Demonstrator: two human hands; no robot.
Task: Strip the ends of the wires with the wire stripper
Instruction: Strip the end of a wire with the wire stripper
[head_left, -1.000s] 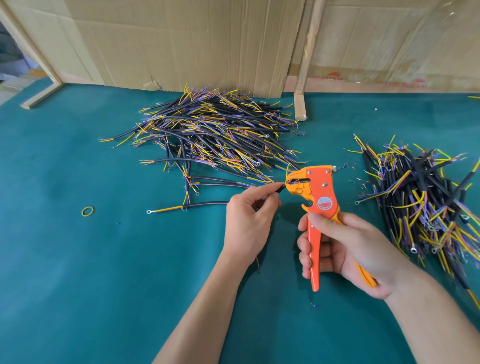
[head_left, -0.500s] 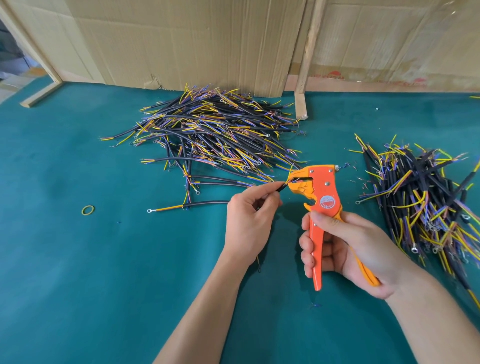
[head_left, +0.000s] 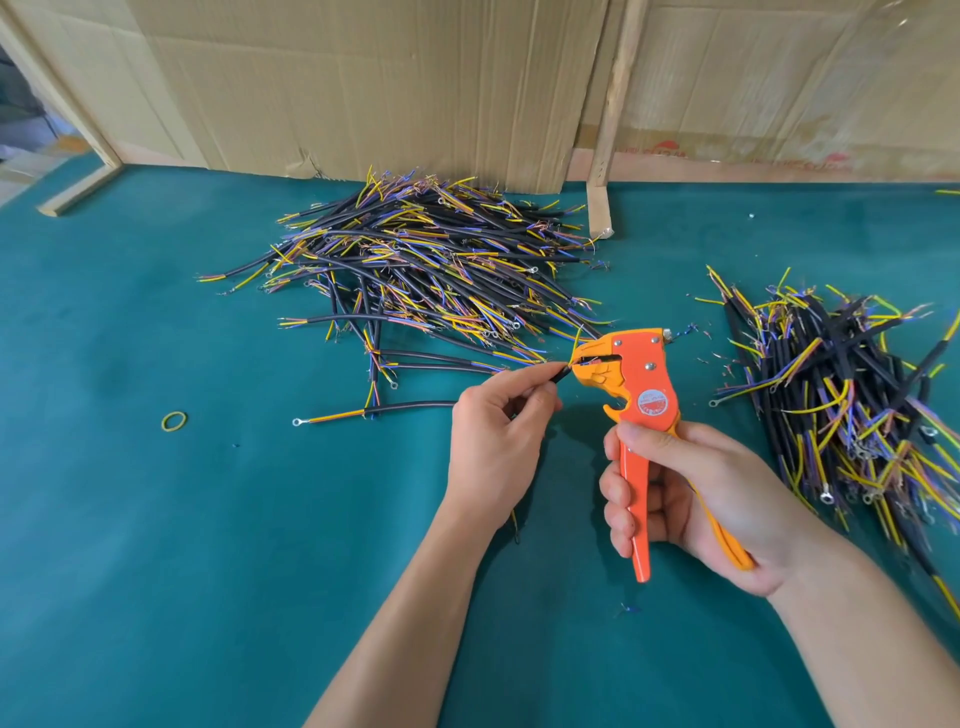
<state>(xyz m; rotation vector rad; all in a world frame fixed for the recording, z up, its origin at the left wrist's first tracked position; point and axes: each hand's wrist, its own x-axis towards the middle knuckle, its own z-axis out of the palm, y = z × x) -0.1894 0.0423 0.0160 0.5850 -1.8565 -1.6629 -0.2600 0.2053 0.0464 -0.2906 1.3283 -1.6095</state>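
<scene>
Stripper (head_left: 636, 382) edged right; wire (head_left: 561, 375) tip hidden.

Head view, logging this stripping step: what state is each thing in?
Wire stripper: upright, handles gripped by right hand.
Held wire: pinched by left hand, end in the stripper's head.
Middle wire pile: loose heap.
Right wire pile: loose heap.
Rubber band: flat on mat.

Workshop bench, green mat (head_left: 156, 571), cardboard backing (head_left: 363, 78), wire piles (head_left: 426, 270)
</scene>
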